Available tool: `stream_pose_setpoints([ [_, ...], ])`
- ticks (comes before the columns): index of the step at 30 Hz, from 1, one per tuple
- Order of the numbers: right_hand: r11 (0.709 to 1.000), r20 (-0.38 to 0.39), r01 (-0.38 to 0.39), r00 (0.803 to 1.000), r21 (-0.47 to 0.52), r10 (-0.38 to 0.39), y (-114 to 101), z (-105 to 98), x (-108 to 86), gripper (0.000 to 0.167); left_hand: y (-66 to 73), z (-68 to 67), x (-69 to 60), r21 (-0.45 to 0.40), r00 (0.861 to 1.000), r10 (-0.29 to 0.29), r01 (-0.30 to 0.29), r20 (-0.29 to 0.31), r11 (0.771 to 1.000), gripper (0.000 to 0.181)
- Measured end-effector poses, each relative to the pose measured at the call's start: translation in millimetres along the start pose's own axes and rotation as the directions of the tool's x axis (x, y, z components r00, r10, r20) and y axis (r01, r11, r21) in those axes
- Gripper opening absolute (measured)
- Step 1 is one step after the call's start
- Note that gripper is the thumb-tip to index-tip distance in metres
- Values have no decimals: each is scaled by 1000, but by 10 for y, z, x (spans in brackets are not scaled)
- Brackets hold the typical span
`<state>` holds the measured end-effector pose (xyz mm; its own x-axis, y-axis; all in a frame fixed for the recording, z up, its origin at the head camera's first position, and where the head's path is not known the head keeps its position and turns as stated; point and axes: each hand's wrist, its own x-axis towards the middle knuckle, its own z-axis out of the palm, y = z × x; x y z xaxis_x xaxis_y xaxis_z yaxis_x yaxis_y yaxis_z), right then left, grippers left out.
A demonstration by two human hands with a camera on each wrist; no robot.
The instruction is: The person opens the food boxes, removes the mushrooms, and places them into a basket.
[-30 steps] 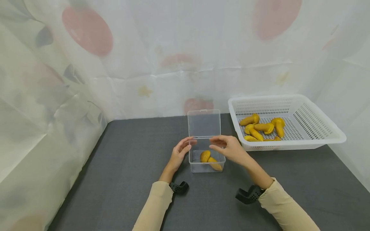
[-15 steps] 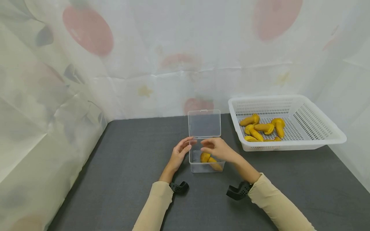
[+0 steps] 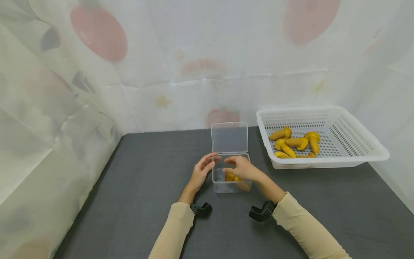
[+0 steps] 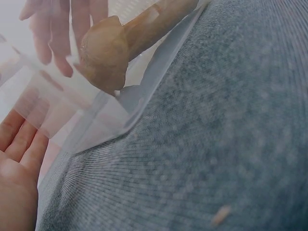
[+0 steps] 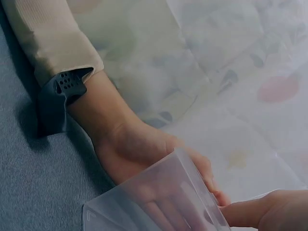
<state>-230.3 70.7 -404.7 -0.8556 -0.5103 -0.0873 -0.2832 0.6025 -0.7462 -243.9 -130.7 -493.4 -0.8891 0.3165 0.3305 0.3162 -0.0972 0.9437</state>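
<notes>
A clear plastic box (image 3: 231,186) stands on the table with its hinged lid (image 3: 229,137) raised at the back. Inside lies a yellow-brown mushroom (image 3: 230,177), partly hidden by my right hand; the left wrist view shows the mushroom (image 4: 107,53) through the clear wall. My left hand (image 3: 199,174) rests against the box's left side, its fingers fairly straight along the wall. My right hand (image 3: 243,168) is over the box, reaching in past the rim, fingers bent loosely above the mushroom. Nothing shows between its thumb and fingers.
To the right at the back, a white perforated basket (image 3: 354,158) holds several mushrooms (image 3: 297,143). A dark grey cloth covers the table (image 3: 155,165). Printed white curtains (image 3: 161,79) hang behind and along both sides.
My right hand has moved left from the box's right rim and lowered into the box's opening, covering part of the mushroom. The left hand has stayed against the box.
</notes>
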Motion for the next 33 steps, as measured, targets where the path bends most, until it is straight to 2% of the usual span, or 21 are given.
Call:
stream_pose_setpoints([
  [5, 999, 32, -18, 999, -27, 19, 3, -2, 12, 46, 1, 4, -2, 0, 1000, 1, -1, 7, 1000, 42],
  [10, 999, 51, -32, 998, 6, 32, 11, -8, 23, 47, 1, 7, -4, -5, 1000, -1, 1, 7, 1000, 44],
  [14, 999, 63, -46, 997, -6, 46, -6, -4, 32, 47, 5, -1, -2, -2, 1000, 2, -2, 4, 1000, 42],
  [23, 997, 62, -4, 998, -75, 9, -1, 40, 32, 32, 9, 12, 0, -4, 1000, -11, 11, -5, 1000, 42],
  [33, 998, 67, 26, 998, -55, -22, 8, 57, 37, 28, 12, 2, 0, -5, 1000, -2, 2, -5, 1000, 43],
])
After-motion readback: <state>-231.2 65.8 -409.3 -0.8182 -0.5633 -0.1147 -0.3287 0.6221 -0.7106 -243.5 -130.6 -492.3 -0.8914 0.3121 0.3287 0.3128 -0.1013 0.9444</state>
